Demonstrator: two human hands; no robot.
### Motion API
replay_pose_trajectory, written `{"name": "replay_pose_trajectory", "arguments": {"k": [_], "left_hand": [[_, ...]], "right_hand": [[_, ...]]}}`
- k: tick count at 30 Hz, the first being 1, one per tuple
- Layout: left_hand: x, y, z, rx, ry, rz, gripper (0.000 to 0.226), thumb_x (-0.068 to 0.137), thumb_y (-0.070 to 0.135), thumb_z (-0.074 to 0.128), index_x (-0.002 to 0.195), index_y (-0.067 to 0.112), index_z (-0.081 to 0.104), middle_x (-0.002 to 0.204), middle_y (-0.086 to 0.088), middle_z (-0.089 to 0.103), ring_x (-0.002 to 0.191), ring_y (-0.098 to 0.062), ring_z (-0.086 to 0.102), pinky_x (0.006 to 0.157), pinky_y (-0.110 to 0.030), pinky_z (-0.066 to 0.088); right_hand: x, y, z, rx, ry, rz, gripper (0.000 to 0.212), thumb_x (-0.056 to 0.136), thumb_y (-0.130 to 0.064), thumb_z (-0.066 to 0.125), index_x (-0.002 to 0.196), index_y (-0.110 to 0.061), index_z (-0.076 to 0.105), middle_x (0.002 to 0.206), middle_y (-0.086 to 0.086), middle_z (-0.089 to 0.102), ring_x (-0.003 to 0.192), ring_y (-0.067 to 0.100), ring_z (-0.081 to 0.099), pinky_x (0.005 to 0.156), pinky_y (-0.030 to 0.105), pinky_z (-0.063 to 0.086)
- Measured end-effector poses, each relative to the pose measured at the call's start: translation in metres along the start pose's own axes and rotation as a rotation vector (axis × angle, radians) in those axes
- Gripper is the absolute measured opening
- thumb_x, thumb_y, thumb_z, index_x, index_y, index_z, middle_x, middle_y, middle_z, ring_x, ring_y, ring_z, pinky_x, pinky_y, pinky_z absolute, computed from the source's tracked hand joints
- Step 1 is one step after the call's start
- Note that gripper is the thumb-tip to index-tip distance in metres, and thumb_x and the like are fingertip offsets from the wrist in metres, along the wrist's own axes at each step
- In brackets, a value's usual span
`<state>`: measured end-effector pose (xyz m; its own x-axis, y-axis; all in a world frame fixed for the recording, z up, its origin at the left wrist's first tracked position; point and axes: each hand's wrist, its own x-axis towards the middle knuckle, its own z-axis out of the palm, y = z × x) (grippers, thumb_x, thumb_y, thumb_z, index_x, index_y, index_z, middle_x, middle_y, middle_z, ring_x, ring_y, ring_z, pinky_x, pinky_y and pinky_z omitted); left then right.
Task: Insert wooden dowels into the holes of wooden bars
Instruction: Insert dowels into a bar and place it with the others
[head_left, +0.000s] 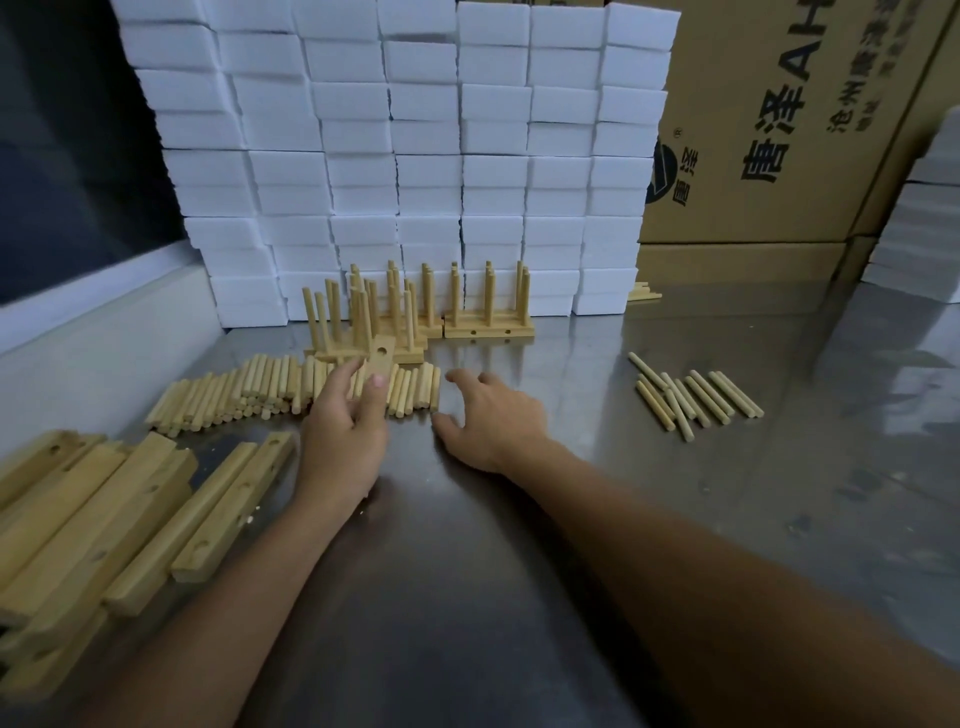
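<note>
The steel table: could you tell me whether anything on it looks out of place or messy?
Mostly tidy. Pale crumbs, perhaps wood chips, lie scattered among the loose bars, and a few stray dowels sit alone by the foam blocks, apart from both dowel piles.

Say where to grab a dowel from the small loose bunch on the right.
Pinch an outer dowel of the small bunch at mid-length, coming from above with the right hand. They lie flat on the steel table, side by side and touching, so only tops and outer sides are free.
</note>
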<state>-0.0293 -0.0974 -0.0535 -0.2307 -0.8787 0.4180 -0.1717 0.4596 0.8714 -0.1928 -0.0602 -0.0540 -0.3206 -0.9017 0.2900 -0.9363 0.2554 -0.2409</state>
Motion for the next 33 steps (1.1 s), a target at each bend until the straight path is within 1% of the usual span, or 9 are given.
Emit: {"name": "replay_pose_trajectory", "arguments": {"k": [3,6,9,12,16,23,25,28,33], "left_hand": [[0.0,-0.002,0.001,0.042,0.009,0.048,0.048,0.095,0.045,0.058,0.141,0.039,0.046,0.13,0.019,0.051,0.118,-0.008,0.049,0.086,-0.026,0.042],[0.001,-0.004,0.004,0.081,0.006,0.076,0.045,0.092,0.04,0.064,0.135,0.034,0.055,0.109,0.039,0.054,0.097,0.017,0.049,0.073,-0.004,0.037],[0.001,-0.006,0.006,0.085,0.018,0.088,0.043,0.092,0.037,0.066,0.133,0.031,0.057,0.09,0.047,0.054,0.084,0.034,0.045,0.062,0.001,0.037],[0.001,-0.006,0.005,0.123,0.029,0.049,0.048,0.091,0.045,0.064,0.136,0.035,0.054,0.112,0.021,0.054,0.092,0.018,0.048,0.07,-0.007,0.034],[0.002,-0.007,0.004,0.123,0.034,0.014,0.049,0.091,0.047,0.063,0.137,0.034,0.053,0.133,0.005,0.06,0.112,-0.002,0.05,0.084,-0.025,0.04],[0.001,-0.005,0.004,0.139,0.037,0.002,0.05,0.091,0.046,0.062,0.138,0.033,0.053,0.132,0.001,0.06,0.104,0.002,0.044,0.081,-0.028,0.042],[0.001,-0.004,0.004,0.129,0.033,-0.015,0.051,0.091,0.047,0.063,0.138,0.034,0.052,0.134,-0.001,0.059,0.107,0.002,0.048,0.084,-0.031,0.05],[0.0,-0.003,0.004,0.141,0.003,-0.048,0.052,0.091,0.048,0.062,0.139,0.034,0.051,0.14,-0.005,0.055,0.127,-0.016,0.049,0.089,-0.049,0.055],[-0.003,-0.005,0.004,0.263,-0.054,0.042,0.044,0.092,0.044,0.061,0.134,0.03,0.055,0.128,0.002,0.063,0.102,0.008,0.055,0.077,-0.025,0.042]], "right_hand": [[0.008,-0.005,0.001,-0.009,-0.043,-0.022,0.063,0.09,-0.055,0.039,0.148,-0.039,0.023,0.139,0.007,0.046,0.113,0.034,0.057,0.082,0.043,0.045],[0.011,-0.011,0.003,-0.022,-0.04,-0.057,0.061,0.09,-0.051,0.038,0.148,-0.038,0.022,0.138,0.007,0.045,0.109,0.035,0.058,0.077,0.041,0.042],[0.015,-0.013,0.003,-0.07,-0.057,-0.099,0.058,0.09,-0.054,0.034,0.146,-0.037,0.028,0.136,0.007,0.046,0.108,0.034,0.058,0.071,0.038,0.036],[0.017,-0.012,0.002,-0.084,-0.08,-0.112,0.052,0.091,-0.055,0.032,0.137,-0.034,0.043,0.13,0.005,0.049,0.105,0.031,0.058,0.07,0.038,0.036],[0.013,-0.013,0.005,-0.031,-0.011,-0.071,0.043,0.094,-0.053,0.033,0.124,-0.028,0.051,0.118,0.004,0.053,0.097,0.029,0.06,0.07,0.037,0.039],[0.009,-0.005,-0.003,0.08,0.118,0.038,0.018,0.098,-0.035,0.046,0.087,-0.022,0.05,0.088,0.0,0.048,0.074,0.023,0.05,0.061,0.031,0.034],[0.005,0.0,-0.006,0.098,0.13,0.062,0.017,0.097,-0.032,0.049,0.086,-0.019,0.054,0.086,0.0,0.051,0.071,0.022,0.048,0.054,0.028,0.029],[-0.004,0.01,-0.011,0.165,0.138,0.08,0.018,0.095,-0.031,0.053,0.094,-0.019,0.066,0.09,0.0,0.06,0.073,0.02,0.052,0.053,0.027,0.032],[-0.026,0.02,-0.017,0.297,0.147,0.121,0.012,0.091,-0.035,0.061,0.095,-0.027,0.069,0.096,-0.005,0.068,0.087,0.018,0.062,0.074,0.034,0.052]]}}
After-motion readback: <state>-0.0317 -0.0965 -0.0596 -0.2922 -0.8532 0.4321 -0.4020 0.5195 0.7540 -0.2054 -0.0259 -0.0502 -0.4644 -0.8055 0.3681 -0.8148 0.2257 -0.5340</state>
